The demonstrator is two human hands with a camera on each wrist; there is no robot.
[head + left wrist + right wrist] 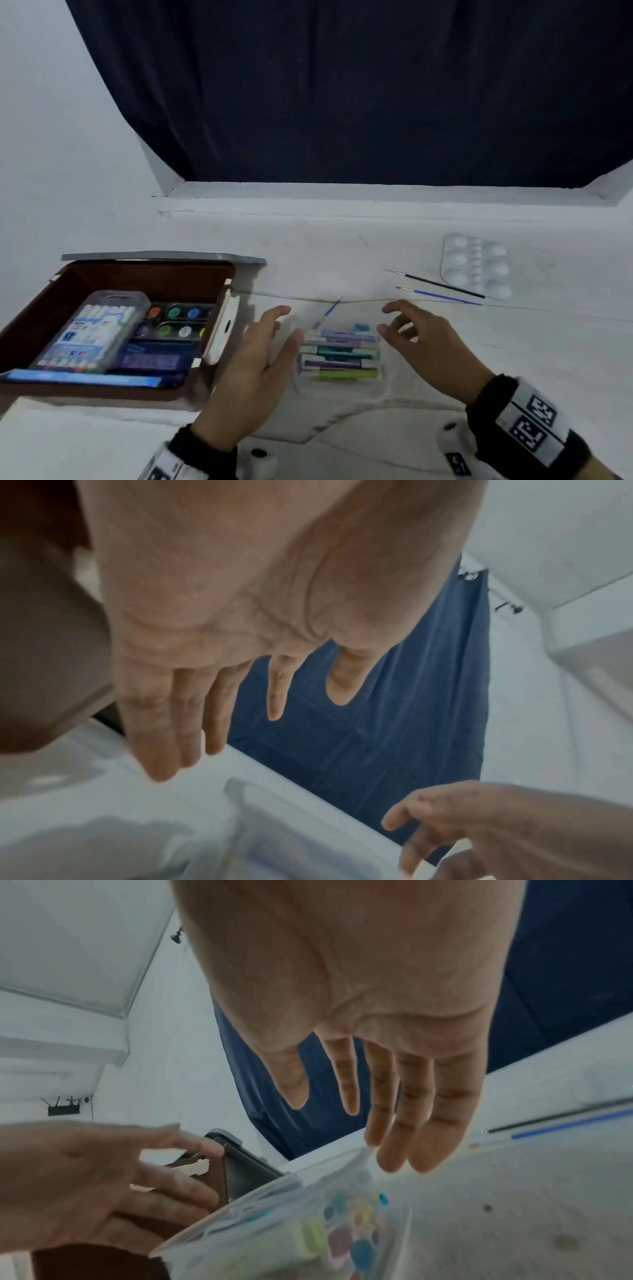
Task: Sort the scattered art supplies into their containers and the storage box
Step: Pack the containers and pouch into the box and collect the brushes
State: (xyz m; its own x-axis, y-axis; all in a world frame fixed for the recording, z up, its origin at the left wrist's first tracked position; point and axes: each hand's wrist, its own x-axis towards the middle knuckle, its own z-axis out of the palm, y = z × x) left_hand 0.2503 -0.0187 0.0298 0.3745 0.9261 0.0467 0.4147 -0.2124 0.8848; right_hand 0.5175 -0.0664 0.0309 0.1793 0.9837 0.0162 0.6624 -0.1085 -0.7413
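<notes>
Right now my left hand (253, 363) and right hand (428, 346) hover on either side of the clear plastic case of coloured marker pens (339, 356), which lies flat on the white table (513, 359) just right of the brown open-topped storage box (30, 329). Both hands are empty, with fingers spread and only loosely bent; none of them touches the case that I can see.

I judge the case light, stiff and rather slick, its thin walls likely to flex if I squeeze hard. The two short ends look the best places to hold, thumbs on top and fingers beneath, keeping it level in case the lid isn't latched; whether it is, I cannot tell.

A thin blue-handled paintbrush (327, 313) lies at the case's far edge, and I cannot make out whether it rests on the lid or on the table. Farther right lie a black-handled paintbrush (435, 283), another blue-handled paintbrush (442, 296) and a clear plastic palette with round wells (476, 265). Motion blur softens both wrist views, and the box's near corner runs out of frame.
</notes>
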